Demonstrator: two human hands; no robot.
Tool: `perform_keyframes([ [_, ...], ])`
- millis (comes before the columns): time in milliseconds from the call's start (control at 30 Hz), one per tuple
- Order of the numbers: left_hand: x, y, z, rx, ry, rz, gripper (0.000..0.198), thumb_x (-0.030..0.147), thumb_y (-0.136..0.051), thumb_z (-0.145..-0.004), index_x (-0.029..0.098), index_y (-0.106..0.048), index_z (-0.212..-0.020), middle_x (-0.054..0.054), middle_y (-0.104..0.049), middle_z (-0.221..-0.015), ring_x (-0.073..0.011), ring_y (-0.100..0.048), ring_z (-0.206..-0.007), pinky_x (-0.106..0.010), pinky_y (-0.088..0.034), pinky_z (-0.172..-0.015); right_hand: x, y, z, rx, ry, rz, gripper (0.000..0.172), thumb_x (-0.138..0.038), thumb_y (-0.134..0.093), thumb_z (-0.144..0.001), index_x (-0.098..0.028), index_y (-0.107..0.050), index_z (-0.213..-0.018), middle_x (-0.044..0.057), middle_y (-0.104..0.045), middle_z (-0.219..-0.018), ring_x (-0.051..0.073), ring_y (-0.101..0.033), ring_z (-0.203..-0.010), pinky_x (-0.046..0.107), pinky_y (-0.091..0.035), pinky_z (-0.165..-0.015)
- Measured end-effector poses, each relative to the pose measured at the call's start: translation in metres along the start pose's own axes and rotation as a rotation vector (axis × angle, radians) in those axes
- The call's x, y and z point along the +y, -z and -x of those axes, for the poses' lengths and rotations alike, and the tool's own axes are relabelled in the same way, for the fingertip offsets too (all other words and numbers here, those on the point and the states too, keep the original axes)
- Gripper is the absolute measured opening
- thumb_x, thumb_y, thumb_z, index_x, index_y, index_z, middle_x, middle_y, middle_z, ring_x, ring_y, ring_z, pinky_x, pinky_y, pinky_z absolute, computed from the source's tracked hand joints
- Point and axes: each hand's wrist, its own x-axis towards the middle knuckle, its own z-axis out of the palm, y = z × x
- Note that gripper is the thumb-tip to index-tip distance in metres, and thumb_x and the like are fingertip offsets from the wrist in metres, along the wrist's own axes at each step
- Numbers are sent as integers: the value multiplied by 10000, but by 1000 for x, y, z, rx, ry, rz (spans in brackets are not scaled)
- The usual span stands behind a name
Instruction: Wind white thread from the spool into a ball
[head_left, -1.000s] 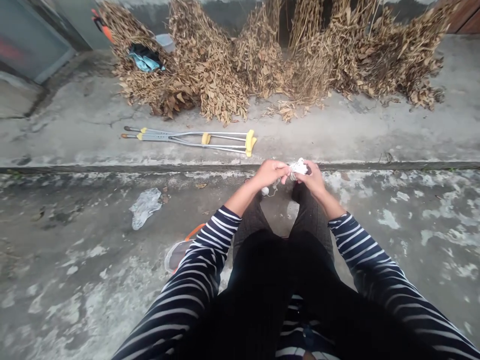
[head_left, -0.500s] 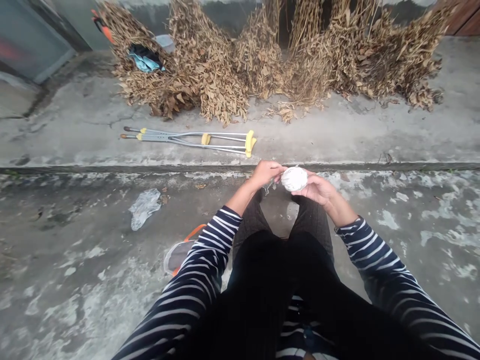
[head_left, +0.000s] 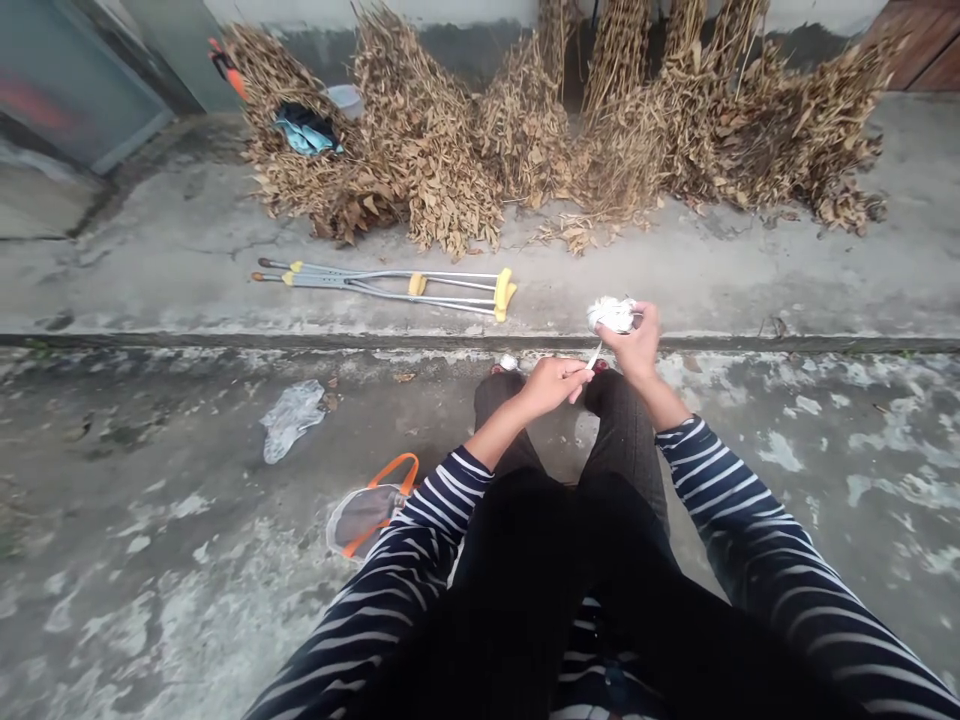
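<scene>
A seated person's knees in dark trousers [head_left: 626, 440] fill the lower middle of the view, with striped sleeves [head_left: 712, 470] reaching forward. Above the right knee, the right hand [head_left: 637, 340] grips a white bundle [head_left: 613, 314], holding it up off the ground. A thin white strand [head_left: 594, 356] hangs from it towards the closed left hand [head_left: 551, 388], which seems to pinch it, though the fingers hide the grip. Nothing stands between the hands. On the concrete to the left lie an orange-handled bag [head_left: 364, 520] and crumpled clear plastic [head_left: 292, 420]. Beyond a low concrete step [head_left: 150, 340] lie aluminium crutches [head_left: 390, 277], then heaps of dried leaves [head_left: 424, 150] against the wall, a blue cloth [head_left: 306, 135] resting on the leftmost.
</scene>
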Motion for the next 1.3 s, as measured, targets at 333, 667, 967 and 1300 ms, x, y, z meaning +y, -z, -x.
perform_keyframes([
  [333, 5, 23, 0, 114, 8, -21, 386, 379, -577, -901, 164, -598, -580, 17, -581, -534, -90, -437, -515, -230, -327, -589, 30, 10, 40, -209, -166, -135, 582, -415, -839, -528, -247, -557, -1008, 37, -577, -1035, 234, -574, -921, 394, -529, -820],
  [667, 15, 40, -21, 72, -158, -226, 384, 330, -595, -914, 163, -609, -568, 12, -580, -560, -123, -518, -623, -241, -370, -671, -11, 21, 65, -647, -569, -564, 415, -219, -804, -570, -236, -700, -971, -10, -688, -904, 169, -631, -756, 295, -568, -620],
  [967, -8, 27, -21, 166, -54, 25, 227, 305, -641, -870, 142, -744, -750, 1, -691, -671, -125, -585, -668, -228, -412, -679, -48, 32, 57, -665, -492, -705, 385, -183, -778, -589, -243, -666, -953, 9, -712, -961, 220, -691, -838, 446, -669, -748],
  [1300, -18, 13, -11, 141, -98, 27, 423, 428, -585, -922, 158, -615, -598, -2, -647, -630, -122, -555, -643, -244, -409, -718, -69, 32, 29, -459, -274, -548, 516, -374, -824, -648, -238, -634, -1107, 44, -717, -1017, 247, -690, -882, 416, -610, -781],
])
